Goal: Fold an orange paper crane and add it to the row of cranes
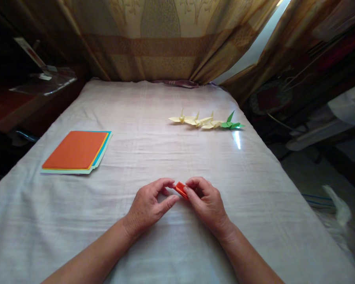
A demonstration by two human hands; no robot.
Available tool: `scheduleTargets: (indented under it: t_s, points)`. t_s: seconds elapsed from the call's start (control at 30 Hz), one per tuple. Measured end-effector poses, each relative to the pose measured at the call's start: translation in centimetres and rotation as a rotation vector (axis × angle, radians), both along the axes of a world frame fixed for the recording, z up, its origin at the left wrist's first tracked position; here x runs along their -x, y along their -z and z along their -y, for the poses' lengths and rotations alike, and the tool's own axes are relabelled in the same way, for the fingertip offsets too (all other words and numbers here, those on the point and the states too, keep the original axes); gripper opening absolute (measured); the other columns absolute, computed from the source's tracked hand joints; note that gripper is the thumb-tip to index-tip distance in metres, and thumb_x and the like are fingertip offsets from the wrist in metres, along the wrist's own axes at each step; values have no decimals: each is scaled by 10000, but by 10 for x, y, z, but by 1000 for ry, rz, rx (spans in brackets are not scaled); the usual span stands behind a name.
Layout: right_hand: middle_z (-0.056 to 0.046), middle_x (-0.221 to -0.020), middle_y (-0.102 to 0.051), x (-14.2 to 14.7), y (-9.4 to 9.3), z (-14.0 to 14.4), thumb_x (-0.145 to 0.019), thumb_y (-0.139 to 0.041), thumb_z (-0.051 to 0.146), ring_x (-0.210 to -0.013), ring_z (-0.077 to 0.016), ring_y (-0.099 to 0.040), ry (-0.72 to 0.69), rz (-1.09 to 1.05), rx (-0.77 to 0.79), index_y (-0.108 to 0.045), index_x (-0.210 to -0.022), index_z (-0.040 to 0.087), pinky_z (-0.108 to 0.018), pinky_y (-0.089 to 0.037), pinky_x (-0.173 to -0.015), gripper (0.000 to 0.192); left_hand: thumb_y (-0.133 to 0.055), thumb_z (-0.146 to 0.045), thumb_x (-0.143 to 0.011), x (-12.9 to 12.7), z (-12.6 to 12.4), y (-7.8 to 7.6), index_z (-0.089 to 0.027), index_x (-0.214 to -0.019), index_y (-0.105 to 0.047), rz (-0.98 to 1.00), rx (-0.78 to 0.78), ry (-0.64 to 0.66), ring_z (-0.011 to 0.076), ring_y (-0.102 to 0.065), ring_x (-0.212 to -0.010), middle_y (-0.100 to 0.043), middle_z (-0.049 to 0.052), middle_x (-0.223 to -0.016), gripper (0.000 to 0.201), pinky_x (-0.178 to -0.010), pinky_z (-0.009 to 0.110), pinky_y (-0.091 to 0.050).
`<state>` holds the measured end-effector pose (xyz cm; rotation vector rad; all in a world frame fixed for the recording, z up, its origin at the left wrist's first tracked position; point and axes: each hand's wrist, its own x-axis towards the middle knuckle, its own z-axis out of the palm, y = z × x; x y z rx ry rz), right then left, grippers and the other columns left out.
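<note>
A small folded piece of orange paper [181,189] is held just above or on the white cloth, between my two hands. The thumb and fingers of my right hand [208,203] pinch its right side. On the other side, my left hand [150,201] has its thumb and forefinger apart. Its forefinger tip lies at the paper's upper left corner; whether it touches is hard to see. The layers of the fold are partly hidden behind my right thumb.
A stack of coloured square paper [75,150], orange on top, lies to the left. Several folded pale yellow paper cranes [197,121] and a green paper crane [231,124] stand at the back right. A patterned curtain [162,43] hangs beyond the cloth-covered surface [130,154].
</note>
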<state>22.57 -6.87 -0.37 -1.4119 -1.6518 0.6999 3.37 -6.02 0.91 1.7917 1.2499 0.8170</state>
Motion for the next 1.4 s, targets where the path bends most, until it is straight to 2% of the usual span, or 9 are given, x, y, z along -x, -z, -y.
scheduleTargets:
  t_s: [0.17,0.3,0.47,0.6,0.8,0.97,1.1,1.27,1.4]
  points:
    - [19,-682,-646,6,-3,2,-829,-602,192,-612,-128,-572,-10,33,-92,-605,-758,228,-236,-439,-597,80,-677,-436,-819,-3,-1,4,-202,-898,-603,-16,41,-53,122,-609,-619,-666,-23,-742,258,-602,217,-464]
    - [13,-677,-650,11,-4,4,-837,-590,216,-604,-127,-573,-42,-9,-41,-607,-769,226,-234,-447,-593,71,-658,-439,-838,-3,-3,6,-200,-879,-597,-36,75,-72,117,-597,-602,-653,-26,-718,250,-582,213,-445]
    - [12,-698,-654,10,-3,2,-860,-571,288,-591,-118,-588,-78,-181,157,-615,-815,215,-218,-458,-565,96,-592,-389,-881,3,-7,3,-188,-1073,-596,155,180,102,151,-662,-726,-733,32,-861,279,-654,236,-481]
    - [21,-661,-625,5,-4,-3,-839,-582,329,-564,-112,-555,-88,-266,267,-616,-806,204,-216,-436,-545,134,-567,-289,-882,6,-7,4,-177,-1252,-530,277,251,171,141,-664,-706,-755,45,-906,388,-651,230,-477]
    - [16,-663,-611,1,-7,-7,-788,-595,361,-578,-114,-536,-135,-335,377,-616,-781,196,-216,-415,-534,167,-564,-184,-863,6,-8,6,-179,-1187,-617,310,213,244,172,-682,-923,-744,54,-1038,328,-832,263,-490]
    - [9,-685,-630,0,-8,-8,-767,-585,351,-612,-124,-560,-122,-315,381,-619,-759,195,-233,-446,-581,160,-576,-170,-872,6,-10,5,-185,-1070,-630,347,192,282,144,-679,-896,-739,29,-981,205,-821,237,-487]
    - [11,-681,-633,1,-9,-8,-765,-584,347,-606,-120,-558,-124,-300,361,-622,-745,194,-230,-451,-580,159,-628,-253,-858,5,-10,3,-171,-959,-652,322,202,252,130,-642,-787,-714,20,-888,132,-717,215,-472]
    - [14,-676,-636,2,-8,-7,-777,-594,347,-589,-115,-556,-123,-302,348,-625,-756,193,-225,-449,-561,158,-648,-362,-832,1,-8,2,-161,-805,-639,249,242,139,102,-536,-615,-632,-15,-700,203,-585,199,-412]
    - [11,-669,-642,3,-7,-6,-780,-617,364,-568,-115,-562,-123,-334,364,-625,-772,193,-227,-445,-544,171,-641,-358,-830,-2,-7,4,-170,-775,-618,190,209,58,104,-539,-598,-622,-20,-675,198,-559,196,-407]
